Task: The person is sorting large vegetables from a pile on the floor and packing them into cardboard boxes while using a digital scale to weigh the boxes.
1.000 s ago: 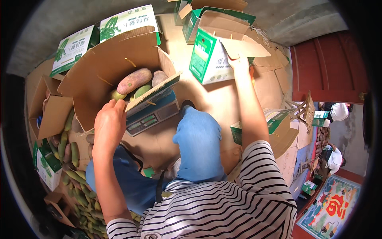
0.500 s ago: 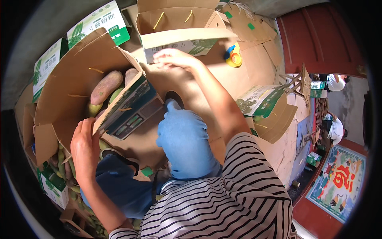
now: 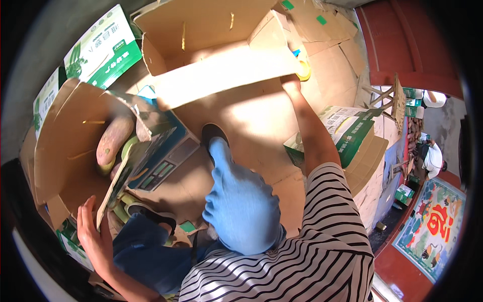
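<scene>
At the lower left, my left hand (image 3: 93, 229) is open, its fingers spread against the near flap edge of a cardboard box (image 3: 65, 151). Inside that box lie pinkish-brown root vegetables (image 3: 114, 138) with greenish ends. My right arm stretches forward to the right end of another open cardboard box (image 3: 206, 75). There my right hand (image 3: 291, 83) meets the box's near corner; its fingers are hidden. Just beyond it sits a yellow tape roll (image 3: 304, 69). A blue-and-grey device with small display windows (image 3: 161, 171), perhaps a weighing scale, stands beside the filled box.
White-and-green printed cartons (image 3: 103, 50) stand at the far left. Another printed box (image 3: 347, 133) lies right of my arm, near a wooden stool (image 3: 392, 100). Flattened cardboard (image 3: 251, 121) covers the floor. Two people in white (image 3: 433, 160) are in the background at far right.
The far open box has come nearer and tilted, and my right hand has moved right to its end. My left hand has slid down and nearer along the filled box's flap, which swung lower.
</scene>
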The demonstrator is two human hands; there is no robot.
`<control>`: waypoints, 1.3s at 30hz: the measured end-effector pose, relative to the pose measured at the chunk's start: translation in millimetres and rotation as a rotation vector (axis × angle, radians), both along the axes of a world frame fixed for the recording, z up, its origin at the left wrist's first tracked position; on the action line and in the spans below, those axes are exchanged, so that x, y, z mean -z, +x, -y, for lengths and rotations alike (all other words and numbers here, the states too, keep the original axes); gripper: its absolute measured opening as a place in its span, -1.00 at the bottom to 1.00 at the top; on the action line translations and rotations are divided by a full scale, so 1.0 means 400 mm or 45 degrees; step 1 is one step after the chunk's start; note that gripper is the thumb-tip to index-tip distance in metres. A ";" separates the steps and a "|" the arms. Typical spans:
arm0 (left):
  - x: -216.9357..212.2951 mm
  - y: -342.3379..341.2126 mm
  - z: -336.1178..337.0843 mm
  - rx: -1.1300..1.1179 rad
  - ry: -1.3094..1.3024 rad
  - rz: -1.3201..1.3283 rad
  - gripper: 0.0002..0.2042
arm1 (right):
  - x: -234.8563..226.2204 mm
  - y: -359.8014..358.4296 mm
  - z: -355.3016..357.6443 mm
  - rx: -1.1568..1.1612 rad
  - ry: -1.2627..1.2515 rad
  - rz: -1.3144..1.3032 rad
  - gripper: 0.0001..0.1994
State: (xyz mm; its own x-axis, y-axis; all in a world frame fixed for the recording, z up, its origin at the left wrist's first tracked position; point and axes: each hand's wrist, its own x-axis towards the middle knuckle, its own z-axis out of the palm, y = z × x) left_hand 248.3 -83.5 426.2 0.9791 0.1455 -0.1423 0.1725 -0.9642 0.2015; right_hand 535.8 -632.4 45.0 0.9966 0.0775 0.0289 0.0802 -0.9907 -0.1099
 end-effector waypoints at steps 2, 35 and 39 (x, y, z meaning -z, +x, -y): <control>-0.008 0.007 0.003 -0.041 -0.053 -0.027 -0.62 | 0.040 0.032 0.005 0.538 0.466 -0.450 -0.57; 0.021 0.000 -0.017 -0.005 -0.126 -0.026 -0.75 | -0.500 -0.496 -0.256 0.096 0.985 0.006 -0.72; 0.004 -0.013 -0.006 0.033 -0.110 0.004 -0.76 | -0.733 -0.554 -0.037 0.316 0.367 0.564 -0.79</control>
State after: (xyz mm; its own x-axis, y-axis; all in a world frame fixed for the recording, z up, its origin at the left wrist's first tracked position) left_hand 243.0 -81.1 424.5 0.9827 0.1078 -0.1503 0.1474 -0.9473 0.2845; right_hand 314.2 -617.6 338.1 0.8720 -0.2295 0.4323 -0.0505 -0.9207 -0.3869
